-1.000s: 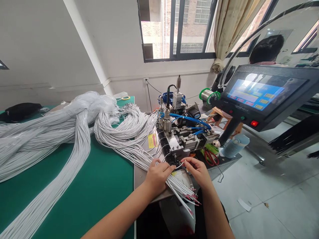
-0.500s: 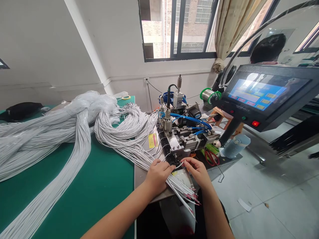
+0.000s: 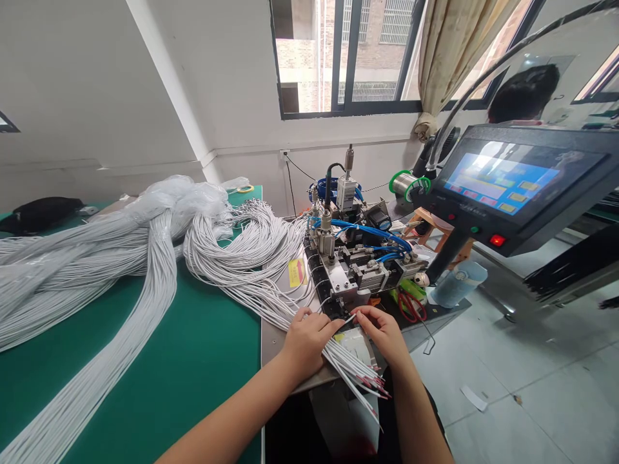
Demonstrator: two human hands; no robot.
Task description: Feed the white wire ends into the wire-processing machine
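Barely anything had changed since half a second earlier: our view had drifted a little, and the fingertips of our left hand had edged nearer to those of our right hand, so that a shorter piece of white wire showed between them. We held that wire just in front of the machine, near its lower front edge. Our right hand came in from the right with the wrist bent, its thumb and forefinger pinching the wire and the other fingers curled. Our left hand lay palm down across the bundle of white cables, forearm slanting up from the lower left, fingers pointing towards the pinch; whether they gripped anything beneath, we could not tell. Past this hand, the bundle's reddish ends hung over the edge of the metal plate, between our forearms.
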